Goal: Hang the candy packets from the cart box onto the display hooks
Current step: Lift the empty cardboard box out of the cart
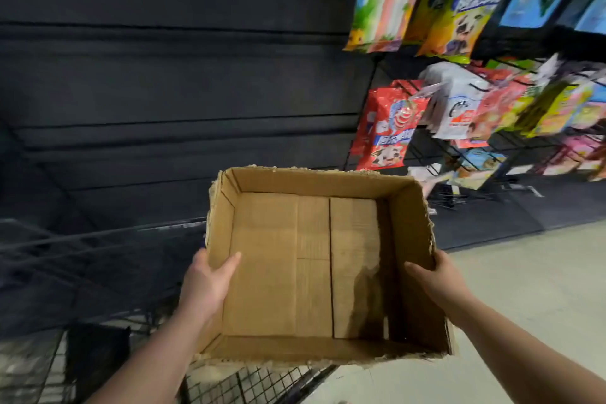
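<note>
An open brown cardboard box fills the middle of the view, and its bottom is bare with no packets inside. My left hand grips its left wall, thumb inside. Gripping the right wall is my right hand, its fingers curled over the edge. Candy packets hang on the display hooks at the upper right: a red packet, a white one, and yellow-green ones above.
A wire cart sits under the box at the bottom left. Dark empty shelf panels cover the left and centre background. A black wire rack holds more packets at the right. Pale floor lies to the right.
</note>
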